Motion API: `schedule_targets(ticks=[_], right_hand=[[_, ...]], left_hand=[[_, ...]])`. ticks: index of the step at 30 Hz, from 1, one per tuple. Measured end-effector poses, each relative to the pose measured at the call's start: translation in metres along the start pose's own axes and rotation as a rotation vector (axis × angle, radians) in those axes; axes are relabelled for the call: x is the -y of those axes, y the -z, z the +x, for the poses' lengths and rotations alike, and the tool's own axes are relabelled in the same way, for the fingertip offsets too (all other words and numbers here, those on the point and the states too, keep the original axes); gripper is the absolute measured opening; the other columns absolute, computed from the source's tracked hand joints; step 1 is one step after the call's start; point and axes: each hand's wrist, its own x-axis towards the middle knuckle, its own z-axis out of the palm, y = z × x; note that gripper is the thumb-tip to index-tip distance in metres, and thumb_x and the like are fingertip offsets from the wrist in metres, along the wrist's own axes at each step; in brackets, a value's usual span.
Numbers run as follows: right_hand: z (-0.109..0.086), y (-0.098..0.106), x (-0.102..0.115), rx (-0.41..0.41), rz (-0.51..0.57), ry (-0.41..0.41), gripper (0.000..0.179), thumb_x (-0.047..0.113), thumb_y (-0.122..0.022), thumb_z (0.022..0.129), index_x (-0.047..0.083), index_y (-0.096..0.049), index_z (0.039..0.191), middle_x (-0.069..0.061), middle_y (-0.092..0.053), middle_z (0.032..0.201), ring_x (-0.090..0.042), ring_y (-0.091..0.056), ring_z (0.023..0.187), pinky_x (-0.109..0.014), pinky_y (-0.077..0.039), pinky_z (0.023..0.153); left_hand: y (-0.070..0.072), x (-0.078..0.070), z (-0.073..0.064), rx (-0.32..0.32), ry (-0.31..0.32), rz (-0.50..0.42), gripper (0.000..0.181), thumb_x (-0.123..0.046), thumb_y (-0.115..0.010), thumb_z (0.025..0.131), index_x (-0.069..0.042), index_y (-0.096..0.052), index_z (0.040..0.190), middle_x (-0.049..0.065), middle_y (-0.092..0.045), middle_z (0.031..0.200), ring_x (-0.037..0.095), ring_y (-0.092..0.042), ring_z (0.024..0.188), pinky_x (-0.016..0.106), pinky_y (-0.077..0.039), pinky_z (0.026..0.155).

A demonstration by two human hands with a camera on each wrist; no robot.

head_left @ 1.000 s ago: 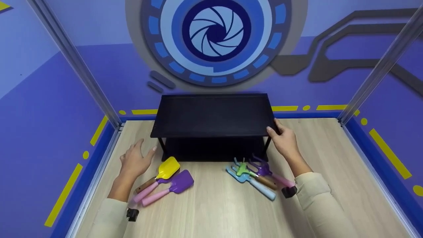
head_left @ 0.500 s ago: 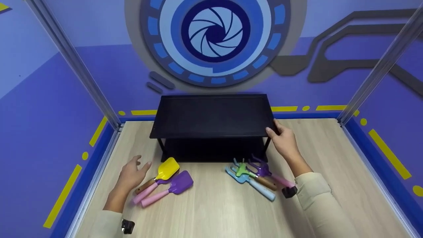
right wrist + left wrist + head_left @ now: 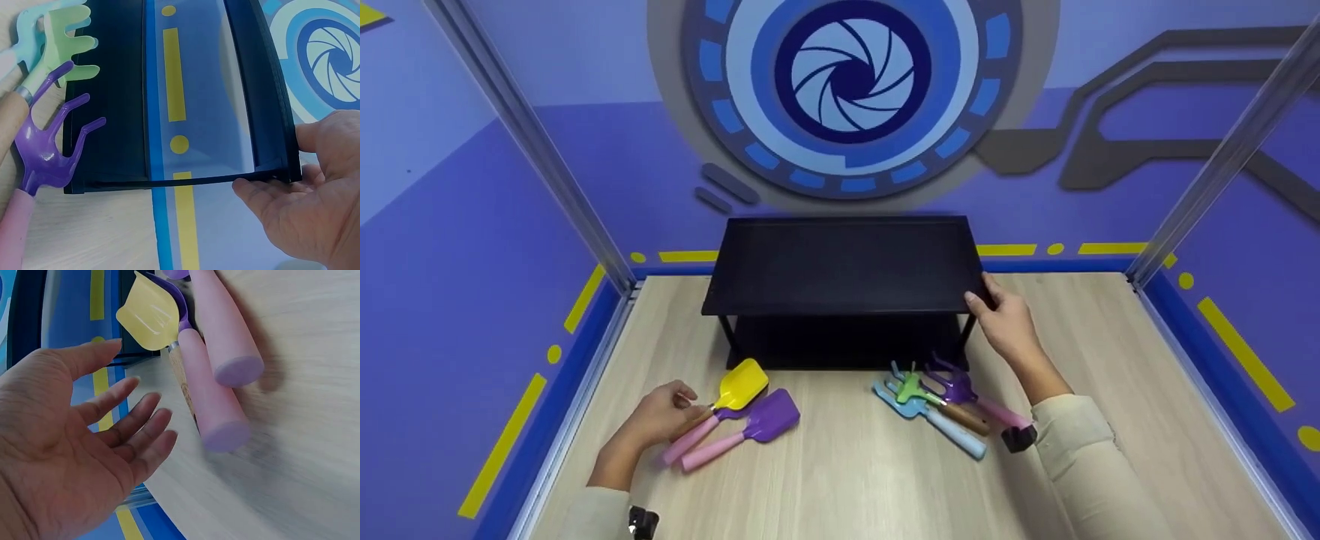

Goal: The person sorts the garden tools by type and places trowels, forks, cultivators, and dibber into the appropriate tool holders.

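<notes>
My left hand (image 3: 660, 416) hovers at the brown wooden handle of a yellow toy shovel (image 3: 744, 382), its thumb overlapping that handle in the head view. In the left wrist view its fingers are spread and loosely bent, with nothing between them. Partly under the yellow shovel lies a purple one, its pink handle (image 3: 216, 394) showing; a second purple shovel (image 3: 774, 415) rests beside it. My right hand (image 3: 1009, 322) grips the right front corner of a black two-tier shelf (image 3: 847, 262), thumb on top and fingers underneath.
Three small hand rakes lie before the shelf's right front: a light blue one (image 3: 952, 433), a green one (image 3: 911, 386) with a wooden handle, and a purple one (image 3: 958, 386) with a pink handle. Blue-purple printed walls (image 3: 585, 165) enclose the wooden table (image 3: 847, 472).
My left hand has come down and back from beside the shelf to the yellow shovel's handle. My right hand stays on the shelf corner. The shovels and rakes lie as before.
</notes>
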Motion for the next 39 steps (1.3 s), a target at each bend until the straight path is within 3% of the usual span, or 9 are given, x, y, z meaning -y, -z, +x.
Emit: schedule_targets(ticks=[4, 10, 21, 28, 39], right_hand=[[-0.001, -0.001, 0.001, 0.006, 0.005, 0.008, 0.069, 0.034, -0.055, 0.113, 0.005, -0.025, 0.168, -0.021, -0.028, 0.174, -0.039, -0.030, 0.163, -0.052, -0.032, 0.131], [-0.003, -0.002, 0.000, 0.007, 0.032, -0.020, 0.069, 0.036, -0.056, 0.112, 0.009, -0.025, 0.169, -0.021, -0.029, 0.174, -0.038, -0.031, 0.163, -0.051, -0.033, 0.131], [-0.002, 0.000, 0.000, 0.009, 0.038, -0.022, 0.070, 0.036, -0.056, 0.112, 0.009, -0.024, 0.169, -0.019, -0.027, 0.175, -0.038, -0.028, 0.164, -0.051, -0.031, 0.132], [-0.001, 0.001, -0.001, 0.001, 0.025, -0.014, 0.070, 0.036, -0.055, 0.112, 0.009, -0.025, 0.168, -0.020, -0.028, 0.174, -0.040, -0.029, 0.163, -0.053, -0.032, 0.132], [-0.001, 0.001, -0.002, -0.010, 0.056, 0.002, 0.066, 0.033, -0.055, 0.113, 0.007, -0.028, 0.167, -0.020, -0.030, 0.173, -0.038, -0.033, 0.162, -0.049, -0.034, 0.131]], left_hand=[[-0.001, 0.005, -0.001, 0.013, 0.047, -0.016, 0.038, -0.030, -0.075, 0.099, 0.002, -0.064, 0.117, 0.018, -0.073, 0.107, 0.022, -0.066, 0.085, 0.032, -0.055, 0.070], [-0.003, 0.009, -0.001, 0.030, 0.060, 0.014, 0.042, -0.035, -0.081, 0.094, 0.002, -0.067, 0.109, 0.016, -0.073, 0.104, 0.022, -0.066, 0.088, 0.033, -0.054, 0.075], [-0.010, 0.012, 0.004, 0.003, 0.036, 0.031, 0.018, -0.009, -0.076, 0.092, 0.006, -0.068, 0.099, 0.013, -0.070, 0.092, 0.020, -0.062, 0.080, 0.030, -0.052, 0.071], [-0.009, 0.014, 0.005, 0.001, 0.043, 0.067, 0.016, -0.001, -0.071, 0.088, 0.011, -0.067, 0.099, 0.017, -0.068, 0.090, 0.023, -0.062, 0.079, 0.030, -0.052, 0.067], [-0.011, 0.009, 0.010, 0.066, 0.080, 0.115, 0.014, -0.013, -0.071, 0.098, -0.002, -0.063, 0.094, 0.008, -0.062, 0.087, 0.020, -0.057, 0.076, 0.028, -0.046, 0.063]])
